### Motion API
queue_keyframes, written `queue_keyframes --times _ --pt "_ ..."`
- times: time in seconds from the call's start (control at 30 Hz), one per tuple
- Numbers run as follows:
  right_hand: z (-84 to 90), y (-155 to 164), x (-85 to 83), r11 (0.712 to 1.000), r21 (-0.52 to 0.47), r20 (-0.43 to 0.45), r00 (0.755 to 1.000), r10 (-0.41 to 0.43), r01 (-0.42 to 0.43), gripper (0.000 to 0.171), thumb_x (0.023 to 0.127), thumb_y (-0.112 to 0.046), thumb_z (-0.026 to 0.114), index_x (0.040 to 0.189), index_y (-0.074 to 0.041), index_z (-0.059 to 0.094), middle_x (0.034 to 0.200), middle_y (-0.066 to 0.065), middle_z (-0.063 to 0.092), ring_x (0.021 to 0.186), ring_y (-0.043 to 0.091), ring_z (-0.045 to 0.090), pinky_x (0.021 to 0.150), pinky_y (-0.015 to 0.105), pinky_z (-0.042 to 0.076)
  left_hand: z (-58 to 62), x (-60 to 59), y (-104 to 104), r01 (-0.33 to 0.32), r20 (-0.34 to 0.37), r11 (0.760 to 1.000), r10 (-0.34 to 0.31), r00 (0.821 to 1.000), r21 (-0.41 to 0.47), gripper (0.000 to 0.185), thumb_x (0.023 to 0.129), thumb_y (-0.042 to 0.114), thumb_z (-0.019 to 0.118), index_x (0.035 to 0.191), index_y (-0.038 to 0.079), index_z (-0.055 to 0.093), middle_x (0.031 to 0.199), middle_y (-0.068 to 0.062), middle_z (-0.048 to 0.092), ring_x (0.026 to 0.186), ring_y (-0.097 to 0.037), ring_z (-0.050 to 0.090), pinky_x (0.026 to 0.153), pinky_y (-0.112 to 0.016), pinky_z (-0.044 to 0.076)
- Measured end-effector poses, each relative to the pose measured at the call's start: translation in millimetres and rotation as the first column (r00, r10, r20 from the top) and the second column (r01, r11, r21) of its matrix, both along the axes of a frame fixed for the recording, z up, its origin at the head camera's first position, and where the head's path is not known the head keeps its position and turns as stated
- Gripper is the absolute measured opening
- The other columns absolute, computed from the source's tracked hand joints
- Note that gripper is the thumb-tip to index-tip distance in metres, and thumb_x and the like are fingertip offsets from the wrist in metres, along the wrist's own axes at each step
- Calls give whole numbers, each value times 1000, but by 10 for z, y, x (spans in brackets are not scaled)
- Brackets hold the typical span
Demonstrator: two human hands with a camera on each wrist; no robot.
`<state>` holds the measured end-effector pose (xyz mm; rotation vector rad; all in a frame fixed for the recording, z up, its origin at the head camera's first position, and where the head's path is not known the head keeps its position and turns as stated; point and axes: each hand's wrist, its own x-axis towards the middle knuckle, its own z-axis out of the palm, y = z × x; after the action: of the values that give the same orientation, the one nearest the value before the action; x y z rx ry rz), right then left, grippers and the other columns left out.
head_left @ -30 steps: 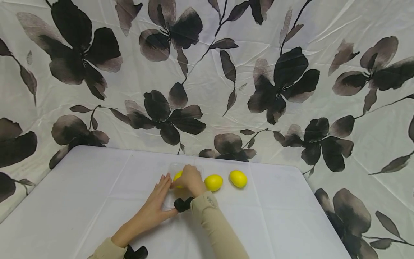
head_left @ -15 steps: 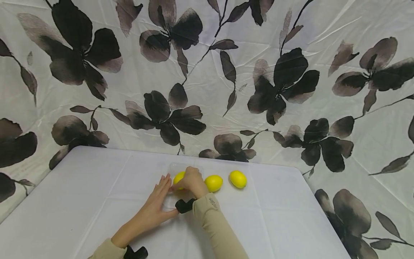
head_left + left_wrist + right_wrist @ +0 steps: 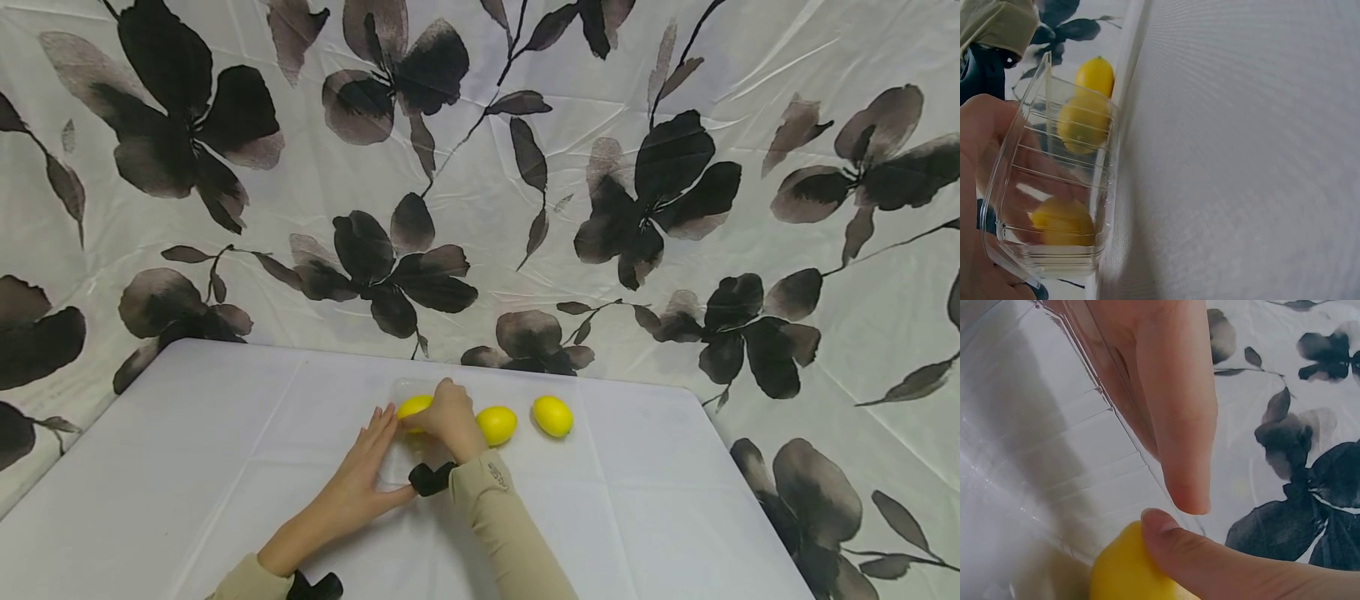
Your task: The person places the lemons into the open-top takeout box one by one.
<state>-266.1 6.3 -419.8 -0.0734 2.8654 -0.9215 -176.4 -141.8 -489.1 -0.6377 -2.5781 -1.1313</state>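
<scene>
A clear plastic container [image 3: 1047,247] with ribbed walls stands on the white table, faint in the head view. My left hand [image 3: 356,483] lies along its left side, fingers straight, with the thumb spread toward its near edge. My right hand [image 3: 448,419] reaches over the container and holds a yellow lemon [image 3: 415,407] inside it. In the right wrist view, the thumb [image 3: 1175,540] presses on that lemon; the other right fingers are out of sight there. A second lemon [image 3: 497,426] sits just right of the container, beside the right wrist.
A third lemon [image 3: 552,416] lies further right on the white-covered table [image 3: 637,517]. Behind the table's far edge hangs a white cloth [image 3: 525,250] printed with dark flowers. Black straps [image 3: 432,479] circle both wrists.
The lemon in the right hand has turned and shifted slightly up and left within the container. My right hand has edged a little to the right; the left hand stays still.
</scene>
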Motion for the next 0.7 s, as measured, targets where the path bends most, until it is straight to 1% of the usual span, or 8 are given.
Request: queue_keyframes --times 0.1,0.23,0.33,0.47,0.6,0.7 --pt "13 12 1 1000 13 -5 1000 12 -12 76 66 -37 92 117 7 56 99 19 62 88 32 60 86 44 55 -2 2 4 -3 -17 1000 3 1000 -2 98 80 34 81 151 -9 28 163 -17 19 147 -44 15 122 -48 9" --pt "47 27 5 999 36 -13 999 31 -31 75 66 -39 93 115 7 59 97 18 63 85 31 60 84 41 56 1 0 11 -8 -48 1000 8 999 -3 98 79 33 81 151 -10 29 161 -20 22 147 -44 17 121 -53 13" --pt "73 32 13 999 41 -18 999 33 -33 71 66 -38 93 111 6 61 91 15 63 80 28 61 79 37 57 3 0 13 -6 -59 1000 6 998 0 98 79 32 81 150 -10 30 160 -22 24 147 -44 18 120 -55 15" --pt "116 33 32 999 44 -20 999 33 -33 67 67 -37 93 108 5 62 84 12 62 74 25 61 72 31 57 3 1 13 1 -66 1000 -1 998 7 97 79 31 81 150 -11 30 159 -25 25 146 -45 18 121 -53 13" --pt "159 28 59 998 55 -14 999 34 -33 65 68 -36 92 107 5 62 85 14 61 67 23 61 64 27 56 5 -3 9 3 -70 1000 -3 998 2 96 79 30 81 148 -12 31 158 -26 25 146 -47 18 119 -56 14" --pt "171 29 77 998 57 -8 1000 30 -30 63 68 -35 92 106 5 62 85 15 60 62 21 60 59 24 54 6 -9 8 2 -52 1000 -2 999 -7 96 79 31 81 148 -13 31 159 -26 25 145 -48 18 117 -61 16"
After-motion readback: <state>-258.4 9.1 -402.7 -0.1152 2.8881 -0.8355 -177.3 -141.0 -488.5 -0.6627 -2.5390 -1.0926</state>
